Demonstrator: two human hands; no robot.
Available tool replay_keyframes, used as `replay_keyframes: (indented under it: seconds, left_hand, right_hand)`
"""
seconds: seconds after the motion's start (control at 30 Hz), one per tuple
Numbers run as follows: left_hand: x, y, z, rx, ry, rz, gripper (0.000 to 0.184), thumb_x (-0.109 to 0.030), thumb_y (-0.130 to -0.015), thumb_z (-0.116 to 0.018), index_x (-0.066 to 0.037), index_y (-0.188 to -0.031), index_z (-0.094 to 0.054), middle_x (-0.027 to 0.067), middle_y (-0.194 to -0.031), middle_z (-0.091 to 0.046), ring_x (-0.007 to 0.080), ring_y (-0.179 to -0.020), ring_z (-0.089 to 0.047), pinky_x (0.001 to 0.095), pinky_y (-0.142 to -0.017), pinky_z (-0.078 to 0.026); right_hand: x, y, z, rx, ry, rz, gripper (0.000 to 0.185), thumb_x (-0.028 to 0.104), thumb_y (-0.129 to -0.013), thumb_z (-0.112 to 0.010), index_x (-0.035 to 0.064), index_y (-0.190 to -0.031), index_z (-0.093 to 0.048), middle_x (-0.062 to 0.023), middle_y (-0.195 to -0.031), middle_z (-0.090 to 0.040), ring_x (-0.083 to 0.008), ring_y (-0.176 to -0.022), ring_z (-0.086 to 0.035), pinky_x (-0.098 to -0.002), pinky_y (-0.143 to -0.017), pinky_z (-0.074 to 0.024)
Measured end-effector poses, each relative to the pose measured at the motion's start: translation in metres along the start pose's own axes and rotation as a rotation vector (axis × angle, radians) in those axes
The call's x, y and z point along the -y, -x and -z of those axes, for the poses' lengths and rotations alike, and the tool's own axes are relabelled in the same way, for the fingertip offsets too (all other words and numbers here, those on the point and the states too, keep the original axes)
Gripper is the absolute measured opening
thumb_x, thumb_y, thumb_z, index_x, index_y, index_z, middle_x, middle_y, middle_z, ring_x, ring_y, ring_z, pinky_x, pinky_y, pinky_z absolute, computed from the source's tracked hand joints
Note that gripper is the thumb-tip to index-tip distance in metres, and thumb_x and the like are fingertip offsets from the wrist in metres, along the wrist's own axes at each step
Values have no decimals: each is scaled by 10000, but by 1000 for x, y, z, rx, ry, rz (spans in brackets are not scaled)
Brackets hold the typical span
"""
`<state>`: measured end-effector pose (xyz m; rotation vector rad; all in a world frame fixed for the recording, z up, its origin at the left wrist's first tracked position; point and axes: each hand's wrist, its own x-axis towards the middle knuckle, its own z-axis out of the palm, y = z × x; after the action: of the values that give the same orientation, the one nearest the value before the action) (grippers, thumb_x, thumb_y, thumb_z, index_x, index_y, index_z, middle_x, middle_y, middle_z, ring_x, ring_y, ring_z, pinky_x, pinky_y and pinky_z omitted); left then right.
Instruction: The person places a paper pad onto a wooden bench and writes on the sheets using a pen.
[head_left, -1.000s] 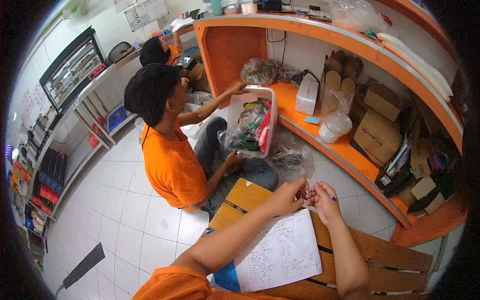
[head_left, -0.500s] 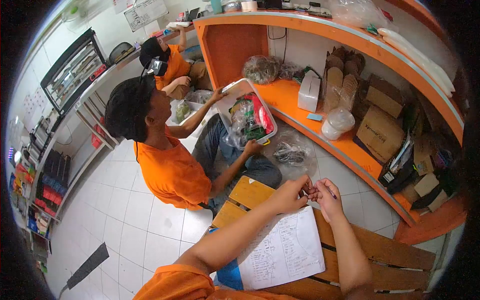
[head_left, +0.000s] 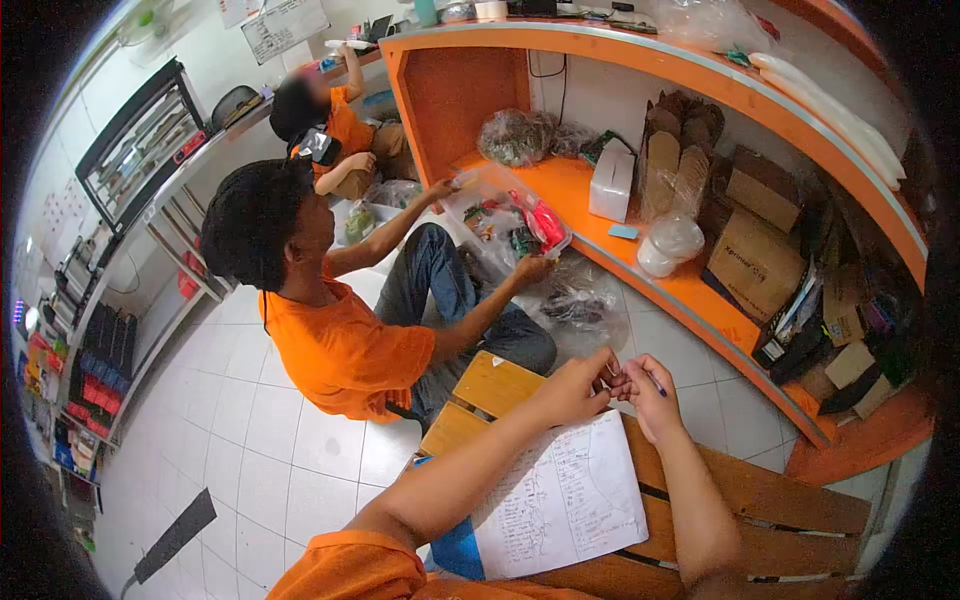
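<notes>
Head view: held one pen (head_left: pixel 658 387) in the right hand (head_left: pixel 652 402), with fingers closed around its shaft and one end poking out. Had the left hand (head_left: pixel 572 393) curled in towards it, with fingers well bent and close against the right ones; could not tell of any grip there on the pen's other end or on anything else. Had both hands raised near the far edge of one paper (head_left: pixel 600 500), at 1 o'clock from its middle, perhaps to leave the writing open to view. Had that paper lying flat on the slatted bench (head_left: pixel 740 490), partly over one blue cover (head_left: pixel 455 552) at 8 o'clock, probably for firm backing and easy reach.

At 12 o'clock, well beyond the hands, saw one tub (head_left: pixel 488 184) held in two hands by a seated co-worker (head_left: pixel 345 338) at 10 o'clock, likely to balance it. Counted one more co-worker (head_left: pixel 350 130) farther off, at 11 o'clock. On the shelf (head_left: pixel 700 300) at 1 o'clock, counted one white box (head_left: pixel 612 182) and one pale blue card (head_left: pixel 622 232), beside several cartons (head_left: pixel 755 270) packed too close for a sure count, seemingly to save room.
</notes>
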<state>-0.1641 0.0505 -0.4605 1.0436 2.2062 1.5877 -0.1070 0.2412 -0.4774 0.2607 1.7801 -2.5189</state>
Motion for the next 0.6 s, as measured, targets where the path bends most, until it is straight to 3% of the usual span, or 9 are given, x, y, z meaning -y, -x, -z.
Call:
replay_keyframes:
  seconds: [0.6]
  left_hand:
    - [1,-2,0,10,-19,-22,294,16,-847,-651,-15,-1125,-559,153,-917,-737,243,-831,-754,359,-719,-581]
  right_hand:
    - [3,-1,7,54,-1,-42,211,265,-1074,-650,56,-1041,-646,-62,-890,-683,-134,-745,-633,-283,-700,-512]
